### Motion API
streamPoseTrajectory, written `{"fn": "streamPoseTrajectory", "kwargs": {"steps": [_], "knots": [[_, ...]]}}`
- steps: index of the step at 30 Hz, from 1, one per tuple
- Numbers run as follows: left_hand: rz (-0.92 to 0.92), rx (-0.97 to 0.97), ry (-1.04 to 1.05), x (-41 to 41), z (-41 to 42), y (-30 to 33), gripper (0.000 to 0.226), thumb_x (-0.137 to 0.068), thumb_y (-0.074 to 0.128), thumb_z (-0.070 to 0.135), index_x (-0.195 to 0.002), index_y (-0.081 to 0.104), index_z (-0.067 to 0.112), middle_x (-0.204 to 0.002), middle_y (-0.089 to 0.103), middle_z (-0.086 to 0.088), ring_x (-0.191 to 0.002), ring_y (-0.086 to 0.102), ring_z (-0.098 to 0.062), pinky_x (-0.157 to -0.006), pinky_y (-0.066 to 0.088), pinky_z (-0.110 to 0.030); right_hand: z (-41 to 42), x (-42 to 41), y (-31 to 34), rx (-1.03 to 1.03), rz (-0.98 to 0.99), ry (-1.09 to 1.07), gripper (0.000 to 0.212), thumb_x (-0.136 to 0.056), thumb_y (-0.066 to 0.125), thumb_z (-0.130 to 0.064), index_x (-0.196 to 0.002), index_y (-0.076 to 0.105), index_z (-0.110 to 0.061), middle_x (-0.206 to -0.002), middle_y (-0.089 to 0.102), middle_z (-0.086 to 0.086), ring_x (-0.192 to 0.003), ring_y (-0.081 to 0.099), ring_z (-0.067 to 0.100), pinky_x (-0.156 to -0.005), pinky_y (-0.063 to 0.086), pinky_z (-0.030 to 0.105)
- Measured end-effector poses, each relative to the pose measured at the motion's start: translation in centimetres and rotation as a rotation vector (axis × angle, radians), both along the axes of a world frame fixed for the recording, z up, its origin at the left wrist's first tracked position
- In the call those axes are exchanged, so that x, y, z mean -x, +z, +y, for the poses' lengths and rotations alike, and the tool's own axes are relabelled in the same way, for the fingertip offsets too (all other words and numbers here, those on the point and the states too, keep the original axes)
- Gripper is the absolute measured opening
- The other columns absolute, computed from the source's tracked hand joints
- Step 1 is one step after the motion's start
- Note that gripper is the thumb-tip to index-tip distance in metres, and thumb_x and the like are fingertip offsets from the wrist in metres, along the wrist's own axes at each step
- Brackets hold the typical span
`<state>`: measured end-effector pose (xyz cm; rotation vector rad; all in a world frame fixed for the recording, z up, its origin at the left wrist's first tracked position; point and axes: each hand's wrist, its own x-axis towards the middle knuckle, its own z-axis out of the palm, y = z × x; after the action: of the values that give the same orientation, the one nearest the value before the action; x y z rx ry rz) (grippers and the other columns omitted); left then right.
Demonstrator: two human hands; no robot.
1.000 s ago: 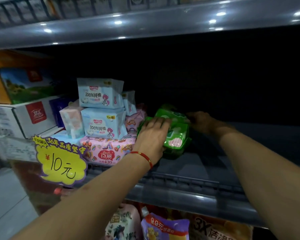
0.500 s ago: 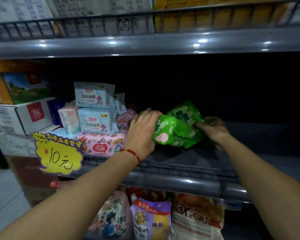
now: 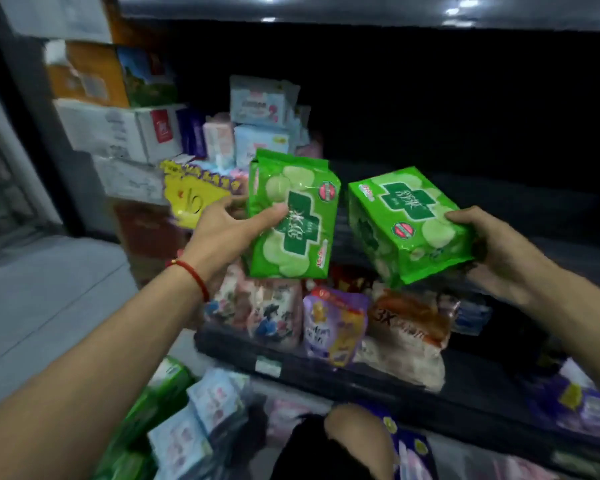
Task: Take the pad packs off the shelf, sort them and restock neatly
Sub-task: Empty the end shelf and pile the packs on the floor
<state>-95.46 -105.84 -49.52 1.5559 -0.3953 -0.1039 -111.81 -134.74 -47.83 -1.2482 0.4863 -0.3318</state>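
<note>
Head view: a person faces a dim shop shelf, both bare arms reaching forward, one green pack in each of the hands.
Left hand (image 3: 222, 230): grips the left green pad pack (image 3: 291, 216) by its left edge, thumb laid across the front, fingers behind it. A red string bracelet (image 3: 191, 273) circles the wrist.
Left green pad pack: held upright in the air in front of the shelf, front face with a dark green cross turned toward the camera.
Right hand (image 3: 492, 251): holds the right green pad pack (image 3: 407, 225) at its right end, thumb on top, fingers curled underneath.
Right green pad pack: held tilted, its left end higher, just beside the other pack but not touching it.
Shelf (image 3: 499, 202): dark, bare on its right side behind the packs.
Pale blue and pink packs (image 3: 260, 123): stacked at the shelf's left end, behind the left green pack.
Yellow price tag (image 3: 194, 192): hangs at the shelf's front edge, just left of the left hand.
Cardboard boxes (image 3: 118, 129): piled further left, white ones below an orange one.
Lower shelf (image 3: 326, 368): carries soft refill pouches (image 3: 336, 323), purple, orange and floral.
Bottom of frame: more green, pale blue and purple packs lie blurred near the person's knee (image 3: 357, 434).
</note>
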Motion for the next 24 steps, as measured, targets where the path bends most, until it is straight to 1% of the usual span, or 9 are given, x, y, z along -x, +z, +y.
{"fn": "streamPoseTrajectory", "kwargs": {"steps": [2, 5, 7, 11, 15, 17, 19, 22, 24], "knots": [[0.145, -0.036, 0.028, 0.6, 4.3, -2.2, 0.038, -0.079, 0.083, 0.034, -0.106, 0.074, 0.009, -0.099, 0.079, -0.005, -0.086, 0.076, -0.018, -0.075, 0.063, -0.038, 3.9, -0.7, -2.2, -0.036, 0.079, 0.082, 0.027, -0.095, 0.058, -0.027, -0.110, 0.071, -0.009, -0.101, 0.077, 0.010, -0.087, 0.074, 0.022, -0.092, 0.058, 0.042], [0.312, -0.107, 0.105, 1.8, 10.7, -5.7, 0.040, -0.077, 0.080, 0.044, -0.099, 0.074, 0.011, -0.096, 0.079, -0.004, -0.075, 0.073, -0.014, -0.064, 0.060, -0.029, 9.6, -2.6, -6.3, -0.077, 0.146, 0.180, 0.023, -0.095, 0.057, -0.024, -0.108, 0.071, -0.010, -0.099, 0.076, 0.009, -0.082, 0.071, 0.020, -0.087, 0.058, 0.035], [0.384, -0.131, 0.174, 2.7, 14.6, -7.9, 0.043, -0.079, 0.078, 0.047, -0.100, 0.075, 0.011, -0.094, 0.079, -0.002, -0.078, 0.073, -0.014, -0.067, 0.059, -0.029, 13.1, -4.3, -9.0, -0.105, 0.179, 0.226, 0.023, -0.095, 0.058, -0.023, -0.111, 0.070, -0.011, -0.097, 0.075, 0.009, -0.077, 0.070, 0.019, -0.076, 0.060, 0.032], [0.513, -0.125, 0.350, 4.7, 21.7, -12.0, 0.046, -0.081, 0.077, 0.049, -0.099, 0.075, 0.007, -0.093, 0.079, -0.007, -0.078, 0.074, -0.020, -0.082, 0.058, -0.042, 19.6, -7.1, -13.8, -0.128, 0.276, 0.321, 0.021, -0.094, 0.062, -0.025, -0.109, 0.072, -0.013, -0.091, 0.077, 0.008, -0.071, 0.073, 0.020, -0.066, 0.062, 0.035], [0.645, -0.045, 0.489, 8.1, 27.1, -16.8, 0.043, -0.081, 0.076, 0.046, -0.097, 0.073, 0.007, -0.088, 0.079, -0.007, -0.071, 0.075, -0.017, -0.075, 0.058, -0.037, 25.5, -8.2, -18.0, -0.142, 0.357, 0.430, 0.021, -0.091, 0.067, -0.020, -0.108, 0.075, -0.011, -0.099, 0.076, 0.013, -0.079, 0.072, 0.026, -0.085, 0.058, 0.044], [0.725, -0.010, 0.555, 10.1, 29.4, -19.6, 0.044, -0.080, 0.076, 0.046, -0.101, 0.073, 0.007, -0.092, 0.079, -0.009, -0.078, 0.074, -0.021, -0.076, 0.059, -0.039, 27.9, -8.1, -19.7, -0.103, 0.410, 0.494, 0.025, -0.090, 0.069, -0.021, -0.110, 0.076, -0.008, -0.097, 0.076, 0.016, -0.080, 0.072, 0.027, -0.086, 0.058, 0.044], [0.812, 0.024, 0.628, 12.2, 31.8, -22.7, 0.046, -0.079, 0.076, 0.047, -0.104, 0.074, 0.008, -0.097, 0.078, -0.011, -0.087, 0.072, -0.028, -0.082, 0.058, -0.046, 30.5, -7.7, -21.3, -0.061, 0.459, 0.579, 0.030, -0.086, 0.073, -0.024, -0.110, 0.075, -0.006, -0.097, 0.077, 0.016, -0.079, 0.073, 0.026, -0.076, 0.057, 0.038], [0.908, 0.052, 0.746, 14.9, 35.1, -26.8, 0.054, -0.076, 0.078, 0.050, -0.111, 0.073, 0.009, -0.104, 0.075, -0.013, -0.096, 0.069, -0.034, -0.092, 0.053, -0.052, 34.1, -6.9, -23.9, 0.095, 0.497, 0.685, 0.065, -0.061, 0.087, -0.034, -0.119, 0.067, -0.014, -0.105, 0.076, 0.013, -0.090, 0.074, 0.026, -0.076, 0.061, 0.039], [0.968, 0.063, 0.817, 16.4, 36.8, -29.4, 0.052, -0.078, 0.078, 0.049, -0.113, 0.071, 0.010, -0.104, 0.074, -0.012, -0.095, 0.069, -0.033, -0.084, 0.056, -0.046, 35.4, -6.7, -24.7, 0.242, 0.512, 0.748, 0.056, -0.069, 0.089, -0.026, -0.119, 0.064, -0.022, -0.098, 0.076, 0.006, -0.087, 0.074, 0.021, -0.079, 0.061, 0.036]]}}
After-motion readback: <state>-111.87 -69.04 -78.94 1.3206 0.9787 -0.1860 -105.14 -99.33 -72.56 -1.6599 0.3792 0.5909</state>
